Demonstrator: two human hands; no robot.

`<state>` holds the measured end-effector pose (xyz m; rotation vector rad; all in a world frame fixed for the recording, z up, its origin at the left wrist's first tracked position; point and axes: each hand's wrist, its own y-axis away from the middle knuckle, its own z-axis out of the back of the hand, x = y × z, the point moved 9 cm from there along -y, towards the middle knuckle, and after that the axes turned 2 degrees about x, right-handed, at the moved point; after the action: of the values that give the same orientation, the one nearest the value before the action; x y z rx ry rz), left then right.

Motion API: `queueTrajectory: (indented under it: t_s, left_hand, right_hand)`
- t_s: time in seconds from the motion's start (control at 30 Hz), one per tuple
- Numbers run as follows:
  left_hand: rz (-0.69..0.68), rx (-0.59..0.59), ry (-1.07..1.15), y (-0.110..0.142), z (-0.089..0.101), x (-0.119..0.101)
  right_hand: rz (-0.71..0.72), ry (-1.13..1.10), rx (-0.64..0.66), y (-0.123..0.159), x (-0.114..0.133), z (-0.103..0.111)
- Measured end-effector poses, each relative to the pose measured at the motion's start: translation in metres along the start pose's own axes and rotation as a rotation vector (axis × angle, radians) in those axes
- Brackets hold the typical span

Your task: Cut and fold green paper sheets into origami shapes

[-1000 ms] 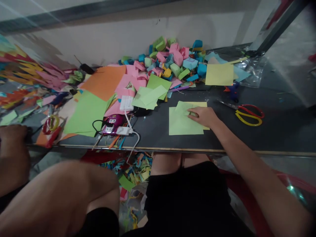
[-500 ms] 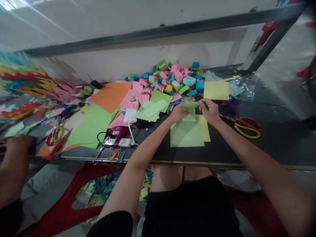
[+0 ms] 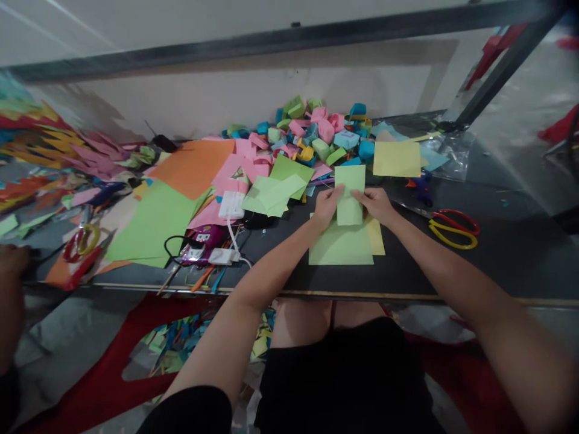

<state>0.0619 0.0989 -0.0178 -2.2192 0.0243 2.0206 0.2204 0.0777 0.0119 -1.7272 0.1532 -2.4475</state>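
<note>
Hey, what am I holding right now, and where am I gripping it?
A light green paper piece: left hand at its left edge, right hand at its right, both around mid-height.

A person's left hand (image 3: pixel 329 207) and right hand (image 3: pixel 376 204) pinch a green strip (image 3: pixel 350 208). From it: green sheet (image 3: pixel 341 247), six o'clock; paper pile (image 3: pixel 321 147), eleven; yellow sheet (image 3: pixel 397 158), two; scissors (image 3: pixel 433 217), nearly four.

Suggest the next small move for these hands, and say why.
Probably lower the small green paper flat onto the larger green sheet: the left hand and right hand pinch it at opposite sides, and its lower end overlaps that sheet in this view, offering a flat backing. Whether they already touch, I can't tell.
</note>
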Motion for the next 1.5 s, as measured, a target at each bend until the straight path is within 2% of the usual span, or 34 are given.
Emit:
queueTrajectory:
  t_s: [0.1,0.23,0.33,0.57,0.7,0.87,1.03,1.17,1.33,1.43,1.5]
  left_hand:
    - [0.000,0.028,0.026,0.000,0.004,-0.004]
    - [-0.118,0.061,-0.234,0.002,0.010,-0.026]
    - [-0.168,0.057,-0.303,0.007,0.011,-0.037]
    - [-0.211,0.041,-0.381,0.014,0.010,-0.044]
    - [-0.245,-0.013,-0.440,0.014,0.017,-0.049]
    - [-0.165,0.013,-0.338,0.010,0.020,-0.040]
    - [-0.048,0.100,-0.073,0.005,0.012,-0.021]
    - [-0.095,0.116,0.002,0.001,0.011,-0.019]
    - [-0.202,0.175,0.053,0.005,0.009,-0.028]
    - [-0.241,0.218,0.033,0.010,0.006,-0.031]
    - [-0.258,0.193,-0.012,0.010,0.007,-0.030]
  right_hand:
    - [-0.014,-0.068,-0.035,0.000,0.000,0.003]
    - [0.012,-0.007,-0.079,0.002,0.006,0.005]
    - [0.038,0.014,-0.073,0.004,0.011,0.004]
    - [0.046,-0.009,-0.136,0.020,0.015,0.002]
    - [0.045,0.020,-0.180,0.020,0.014,0.003]
    - [-0.020,-0.154,-0.094,0.010,-0.003,-0.005]
    - [-0.017,-0.243,-0.154,0.007,-0.010,0.001]
    - [-0.018,-0.327,-0.170,0.005,-0.009,0.004]
    - [-0.012,-0.418,-0.167,0.006,-0.007,0.006]
    - [0.038,-0.364,-0.145,0.009,-0.001,0.006]
    - [0.062,-0.292,-0.106,0.010,0.003,0.003]
